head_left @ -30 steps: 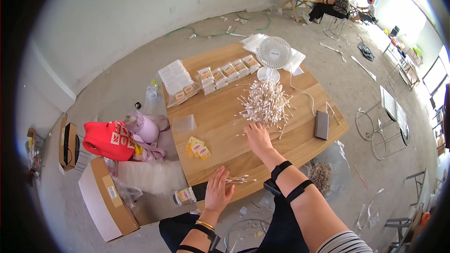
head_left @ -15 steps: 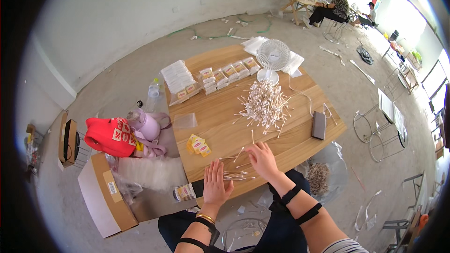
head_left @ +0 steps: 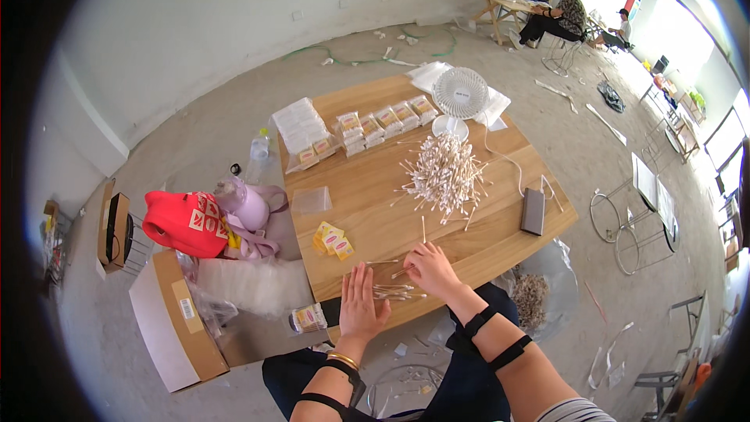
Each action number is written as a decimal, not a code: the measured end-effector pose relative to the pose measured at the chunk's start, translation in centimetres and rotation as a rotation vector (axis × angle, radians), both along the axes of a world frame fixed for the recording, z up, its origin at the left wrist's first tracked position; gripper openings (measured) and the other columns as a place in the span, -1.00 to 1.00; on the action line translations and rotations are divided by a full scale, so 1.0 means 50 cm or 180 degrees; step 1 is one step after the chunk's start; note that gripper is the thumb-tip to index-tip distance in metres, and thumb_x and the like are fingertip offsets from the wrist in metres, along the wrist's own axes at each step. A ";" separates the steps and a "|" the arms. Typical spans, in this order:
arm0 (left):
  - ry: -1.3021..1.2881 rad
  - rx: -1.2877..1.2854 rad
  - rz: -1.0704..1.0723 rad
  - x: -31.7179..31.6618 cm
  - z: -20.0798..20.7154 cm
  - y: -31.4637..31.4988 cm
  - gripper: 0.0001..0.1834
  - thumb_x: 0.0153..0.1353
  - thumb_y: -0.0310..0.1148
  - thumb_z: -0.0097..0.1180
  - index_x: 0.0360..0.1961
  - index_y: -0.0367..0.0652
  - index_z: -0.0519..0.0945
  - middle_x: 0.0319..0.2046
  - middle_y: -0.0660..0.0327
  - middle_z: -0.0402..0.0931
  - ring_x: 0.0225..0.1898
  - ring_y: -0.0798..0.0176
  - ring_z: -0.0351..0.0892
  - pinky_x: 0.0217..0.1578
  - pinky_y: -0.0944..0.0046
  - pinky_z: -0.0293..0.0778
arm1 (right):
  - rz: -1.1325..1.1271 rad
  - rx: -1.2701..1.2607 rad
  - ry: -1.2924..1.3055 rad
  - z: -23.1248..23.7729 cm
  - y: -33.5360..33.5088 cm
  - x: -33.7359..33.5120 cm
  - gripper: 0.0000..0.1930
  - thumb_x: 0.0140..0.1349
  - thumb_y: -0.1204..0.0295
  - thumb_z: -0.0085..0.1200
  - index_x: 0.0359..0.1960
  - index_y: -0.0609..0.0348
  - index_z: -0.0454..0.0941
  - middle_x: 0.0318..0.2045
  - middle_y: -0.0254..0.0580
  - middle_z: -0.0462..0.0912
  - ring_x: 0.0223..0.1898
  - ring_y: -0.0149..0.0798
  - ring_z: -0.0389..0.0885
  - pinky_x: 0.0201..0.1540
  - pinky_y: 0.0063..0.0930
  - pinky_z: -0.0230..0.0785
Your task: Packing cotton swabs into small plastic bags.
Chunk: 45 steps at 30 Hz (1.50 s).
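Near the front edge of the wooden table, my left hand (head_left: 362, 306) rests with its fingers stretched out, alongside a small bunch of cotton swabs (head_left: 400, 292). My right hand (head_left: 432, 270) is just to the right, fingers curled in a pinch on a cotton swab (head_left: 400, 273) whose end sticks out to the left. One more loose swab (head_left: 423, 228) lies just beyond that hand. Farther back is a big heap of cotton swabs (head_left: 445, 176). Yellow-and-white cards (head_left: 333, 240) lie left of my hands, below a clear flat plastic bag (head_left: 312, 200).
Packed swab bags (head_left: 387, 121) line the table's far side beside a white fan (head_left: 459, 95). A grey power bank (head_left: 533, 212) sits at right, cabled. An open carton (head_left: 176, 324), a red bag (head_left: 183, 224) and a lilac bottle (head_left: 244, 203) are at left. Two people sit far off.
My right hand has drawn its fingers in and closed on a swab that lay in front of it. My left hand stays nearly in place. The view has shifted slightly.
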<state>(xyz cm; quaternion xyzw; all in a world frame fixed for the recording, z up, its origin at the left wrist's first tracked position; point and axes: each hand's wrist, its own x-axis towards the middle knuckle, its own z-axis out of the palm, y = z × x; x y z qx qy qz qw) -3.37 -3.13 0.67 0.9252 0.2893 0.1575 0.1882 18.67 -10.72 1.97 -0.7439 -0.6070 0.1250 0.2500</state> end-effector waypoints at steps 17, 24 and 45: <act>0.0067 0.0052 -0.0033 -0.011 0.008 0.002 -0.19 0.16 -0.16 0.21 0.44 -0.13 0.30 0.47 0.04 0.18 0.54 -0.09 0.03 0.54 -0.14 -0.11 | -0.1507 0.0503 -0.0265 -0.001 0.059 0.009 -0.76 0.13 0.26 0.33 -0.27 0.04 0.58 -0.16 -0.11 0.54 0.01 0.03 0.48 0.02 -0.10 0.35; -0.0078 0.0003 -0.0031 0.003 0.007 -0.001 -0.18 0.10 -0.22 0.25 0.42 -0.15 0.31 0.43 0.02 0.25 0.50 -0.10 0.11 0.53 -0.17 -0.07 | -0.0824 0.0125 -0.0165 -0.060 0.049 0.017 -0.73 0.06 0.26 0.35 -0.27 0.05 0.58 -0.14 -0.11 0.52 0.01 0.02 0.48 0.02 -0.10 0.38; -0.0075 -0.0013 0.0022 -0.005 0.010 0.001 -0.20 0.11 -0.20 0.22 0.40 -0.18 0.32 0.42 0.02 0.24 0.50 -0.08 0.11 0.54 -0.16 -0.09 | -0.2467 0.0033 -0.0552 -0.024 0.017 0.155 -0.84 0.08 0.33 0.26 -0.32 0.04 0.64 -0.08 -0.11 0.54 0.05 0.02 0.45 0.04 -0.07 0.34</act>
